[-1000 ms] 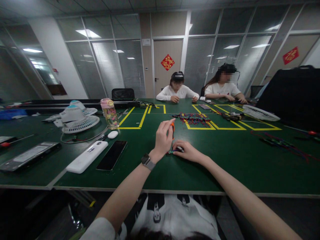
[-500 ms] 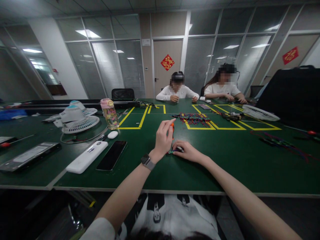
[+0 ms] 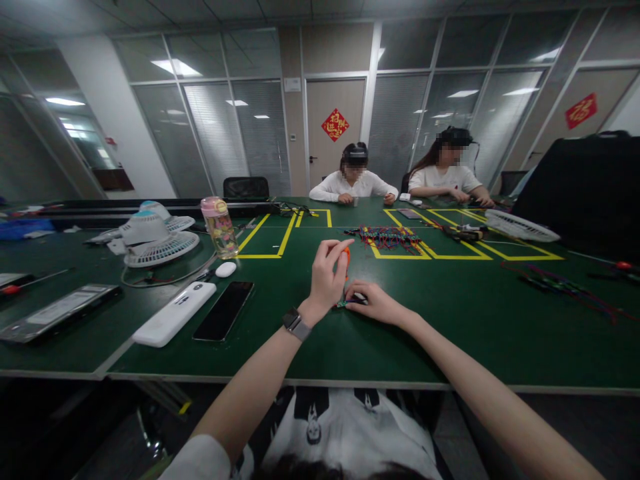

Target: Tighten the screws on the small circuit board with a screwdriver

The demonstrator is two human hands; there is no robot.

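My left hand [image 3: 327, 275], with a watch on its wrist, is closed round an orange-handled screwdriver [image 3: 347, 254] that stands upright, tip down. My right hand [image 3: 374, 301] lies on the green table [image 3: 450, 320], its fingers pinched on a small part with coloured wires [image 3: 345, 303] right under the tool's tip. The part itself is mostly hidden by my fingers. A heap of red and blue wires [image 3: 393, 237] lies farther back inside a yellow-taped rectangle.
To my left lie a black phone [image 3: 224, 310], a white power bank [image 3: 174, 313], a white mouse [image 3: 225, 269], a pink-lidded bottle [image 3: 219, 227] and small white fans [image 3: 153, 239]. Two people [image 3: 354, 181] sit at the far side. Another fan [image 3: 520, 227] lies at the right.
Barely anything differs. My left fingers have shifted slightly on the screwdriver handle; both hands stay in the same place.
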